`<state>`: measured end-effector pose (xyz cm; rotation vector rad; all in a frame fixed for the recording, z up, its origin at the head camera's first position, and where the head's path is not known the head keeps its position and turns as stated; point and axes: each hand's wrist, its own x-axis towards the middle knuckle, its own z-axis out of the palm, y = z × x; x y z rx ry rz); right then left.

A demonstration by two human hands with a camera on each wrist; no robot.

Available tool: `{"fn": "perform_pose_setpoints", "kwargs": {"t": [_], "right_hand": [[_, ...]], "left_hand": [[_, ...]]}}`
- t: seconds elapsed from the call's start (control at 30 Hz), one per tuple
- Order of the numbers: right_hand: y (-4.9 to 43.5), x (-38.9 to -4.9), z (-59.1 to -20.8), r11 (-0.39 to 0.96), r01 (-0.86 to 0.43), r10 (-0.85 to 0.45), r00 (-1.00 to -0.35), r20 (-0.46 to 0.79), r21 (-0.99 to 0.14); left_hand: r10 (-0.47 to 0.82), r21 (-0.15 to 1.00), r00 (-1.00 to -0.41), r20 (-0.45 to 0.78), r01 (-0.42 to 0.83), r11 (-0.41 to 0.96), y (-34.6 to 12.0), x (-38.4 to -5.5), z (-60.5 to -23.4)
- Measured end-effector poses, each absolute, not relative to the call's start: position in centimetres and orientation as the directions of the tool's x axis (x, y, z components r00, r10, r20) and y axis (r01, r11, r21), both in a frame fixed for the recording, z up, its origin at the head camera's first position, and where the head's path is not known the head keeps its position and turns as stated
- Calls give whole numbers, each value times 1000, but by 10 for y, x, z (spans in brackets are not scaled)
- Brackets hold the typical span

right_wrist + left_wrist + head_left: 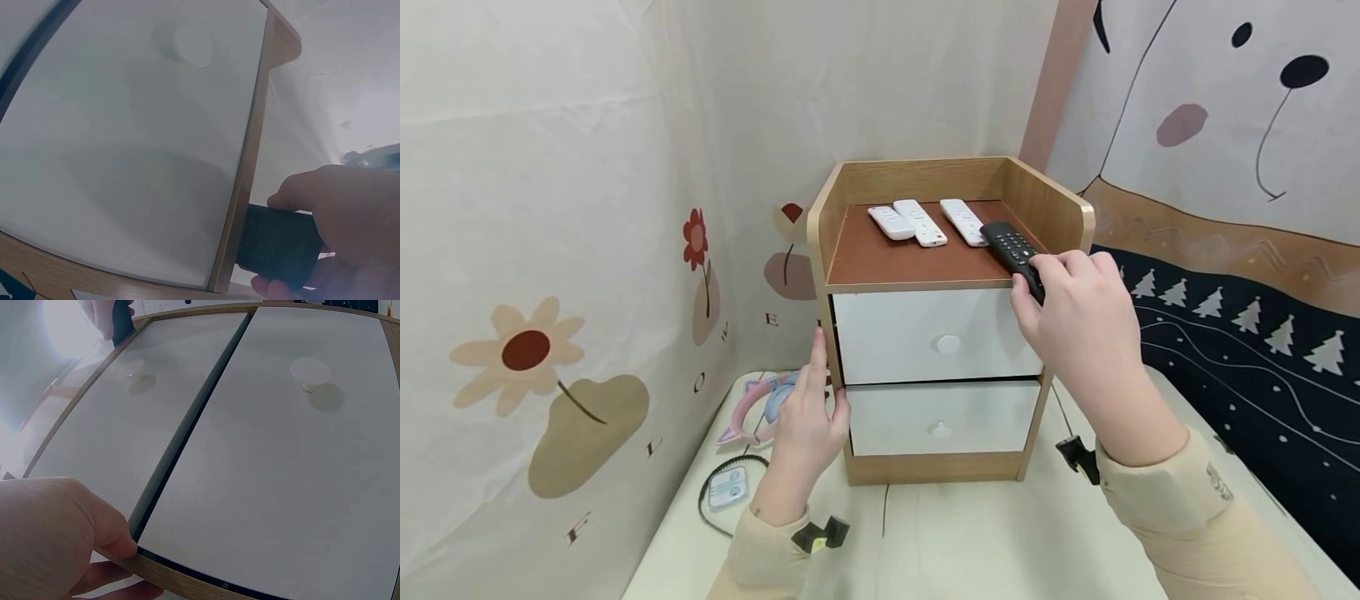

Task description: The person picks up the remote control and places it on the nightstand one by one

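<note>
A small wooden cabinet (936, 468) with two white drawers stands on the table. My right hand (1078, 321) grips the near end of a black remote control (1011, 248) at the right of the cabinet's brown top; in the right wrist view its dark underside (281, 244) juts past the front edge. Three white remotes lie on that top: a short one (891, 222), a longer one (921, 223) touching it, and another (962, 222) beside the black one. My left hand (808, 425) rests against the cabinet's left side, thumb at the front edge near the gap between the drawers.
Left of the cabinet lie pink and blue cat-ear headphones (752, 412), a pale blue-white case (727, 487) and a black coiled cord (703, 497). Raised side walls (1051, 204) border the top. Printed curtains (587, 250) hang close on the left and behind.
</note>
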<state>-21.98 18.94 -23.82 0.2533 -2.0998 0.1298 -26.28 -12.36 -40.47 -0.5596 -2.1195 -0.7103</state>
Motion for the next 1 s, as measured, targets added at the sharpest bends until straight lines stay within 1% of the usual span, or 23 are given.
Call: {"fn": "perform_pose_setpoints", "kwargs": {"t": [0.1,0.27,0.37,0.57,0.77,0.9,1.0], "right_hand": [[188,-223,-235,974,-225,-116,-535,837,-9],[184,-230,-226,983,-182,-101,-640,762,-22],[181,-235,-219,987,-162,-120,-693,711,9],[176,-244,-204,984,-162,-174,-756,631,77],[172,-259,-185,992,-127,-111,-853,510,4],[172,-268,-180,996,-91,-72,-880,470,-17],[173,-273,-178,997,-78,-76,-884,461,15]], "left_hand": [[145,295,-573,806,603,742,-124,-263,-405],[146,295,-572,807,604,740,-124,-264,-405],[146,295,-575,805,602,742,-124,-264,-406],[145,301,-586,797,594,746,-125,-264,-406],[143,295,-574,806,600,743,-125,-264,-405],[142,299,-577,804,600,742,-125,-264,-405],[142,301,-580,802,599,742,-124,-264,-405]]}}
